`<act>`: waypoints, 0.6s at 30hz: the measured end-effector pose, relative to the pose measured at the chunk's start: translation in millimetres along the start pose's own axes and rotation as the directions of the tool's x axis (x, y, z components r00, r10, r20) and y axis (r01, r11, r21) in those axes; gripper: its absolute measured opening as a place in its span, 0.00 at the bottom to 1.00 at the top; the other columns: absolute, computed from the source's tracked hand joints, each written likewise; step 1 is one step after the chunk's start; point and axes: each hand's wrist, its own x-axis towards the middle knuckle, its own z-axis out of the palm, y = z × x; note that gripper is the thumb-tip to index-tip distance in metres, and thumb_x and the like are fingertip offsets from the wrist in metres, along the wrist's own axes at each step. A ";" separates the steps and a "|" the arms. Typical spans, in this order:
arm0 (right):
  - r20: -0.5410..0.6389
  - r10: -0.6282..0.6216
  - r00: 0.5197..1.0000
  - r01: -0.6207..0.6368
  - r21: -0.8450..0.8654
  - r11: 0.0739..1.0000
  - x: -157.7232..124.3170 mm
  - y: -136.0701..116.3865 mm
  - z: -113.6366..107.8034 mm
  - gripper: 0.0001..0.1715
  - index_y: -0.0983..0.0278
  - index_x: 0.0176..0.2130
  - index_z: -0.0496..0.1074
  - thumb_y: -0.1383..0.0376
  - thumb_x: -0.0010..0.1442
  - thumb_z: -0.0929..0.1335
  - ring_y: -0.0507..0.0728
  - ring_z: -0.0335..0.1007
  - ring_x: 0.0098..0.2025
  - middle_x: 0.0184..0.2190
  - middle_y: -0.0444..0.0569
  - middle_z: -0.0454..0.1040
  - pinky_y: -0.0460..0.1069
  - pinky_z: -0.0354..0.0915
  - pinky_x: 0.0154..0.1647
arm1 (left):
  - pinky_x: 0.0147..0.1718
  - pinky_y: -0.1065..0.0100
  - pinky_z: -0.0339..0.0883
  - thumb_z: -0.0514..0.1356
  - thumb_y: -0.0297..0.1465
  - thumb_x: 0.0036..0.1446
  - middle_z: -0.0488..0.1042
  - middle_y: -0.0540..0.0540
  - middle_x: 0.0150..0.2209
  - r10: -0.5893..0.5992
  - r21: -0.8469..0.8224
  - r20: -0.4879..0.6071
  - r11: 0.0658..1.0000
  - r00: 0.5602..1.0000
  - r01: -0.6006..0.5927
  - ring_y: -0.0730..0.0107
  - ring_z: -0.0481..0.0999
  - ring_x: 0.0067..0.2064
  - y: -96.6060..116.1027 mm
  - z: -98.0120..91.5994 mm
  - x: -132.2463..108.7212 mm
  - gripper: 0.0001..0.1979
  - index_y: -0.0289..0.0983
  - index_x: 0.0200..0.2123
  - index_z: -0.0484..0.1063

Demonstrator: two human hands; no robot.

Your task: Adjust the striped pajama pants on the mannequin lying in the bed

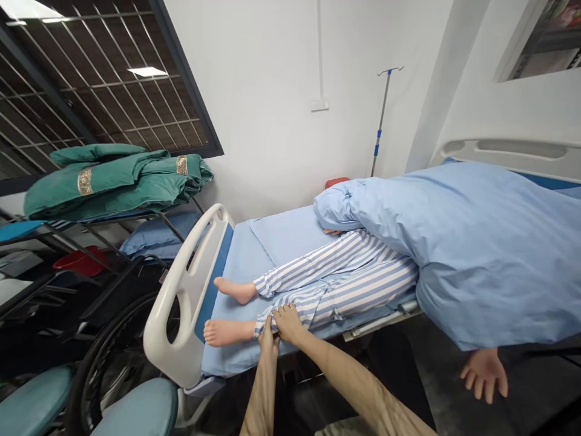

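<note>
Nearest my view, my left hand (269, 345) and my right hand (288, 323) sit close together on the cuff (267, 322) of the near trouser leg, just above the ankle. My left fingers (269, 327) are drawn into a narrow pinch at the cuff's edge, as far as this angle lets me read it. My right fingers (282, 313) lie slightly spread on the fabric, touching it, but I cannot tell whether that hand is actually gripping. The cuff belongs to a pair of blue-and-white striped pajama trousers (358, 284) on a manikin lying on a hospital bed. Its near bare foot (228, 333) sticks out just past my hands, and the other foot (236, 290) lies beside it. To the left, a white footboard (179, 303) closes the bed, with a wheelchair wheel (113, 363) and teal seat cushions (136, 409) beyond it. Farther along, a blue cover (476, 254) hides the manikin's upper body and droops over the bed's side, with a limp hand (484, 374) hanging below it. Past that stand a white headboard (508, 154), an IV pole (384, 115), and green folded quilts (113, 181) on a metal rack (136, 227).
</note>
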 end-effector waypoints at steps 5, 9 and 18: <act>-0.041 -0.019 0.999 0.019 -0.004 1.000 -2.6 3.0 8.9 0.35 0.73 0.55 0.64 0.65 0.48 0.72 0.69 0.62 0.53 0.51 0.66 0.69 0.62 0.52 0.59 | 0.29 0.66 0.72 0.68 0.37 0.44 0.75 0.50 0.27 0.045 0.086 0.001 0.995 0.999 -0.045 0.70 0.75 0.27 -6.5 -6.3 -0.7 0.17 0.36 0.36 0.70; -0.083 -0.015 0.996 0.016 0.012 1.000 -8.1 1.3 16.1 0.40 0.68 0.59 0.60 0.65 0.49 0.72 0.70 0.58 0.58 0.56 0.64 0.66 0.63 0.47 0.63 | 0.26 0.68 0.71 0.69 0.34 0.43 0.74 0.50 0.29 0.064 0.100 -0.003 0.993 0.998 -0.064 0.72 0.73 0.26 -6.0 -8.3 -7.4 0.17 0.35 0.36 0.70; -0.027 -0.082 0.996 0.084 0.102 0.991 -31.1 1.9 7.1 0.43 0.75 0.63 0.55 0.65 0.52 0.69 0.70 0.43 0.67 0.65 0.69 0.53 0.63 0.37 0.67 | 0.33 0.65 0.71 0.62 0.23 0.46 0.74 0.45 0.31 0.200 0.246 -0.008 0.950 0.980 -0.192 0.67 0.76 0.32 -9.6 -8.2 -28.4 0.07 0.34 0.31 0.69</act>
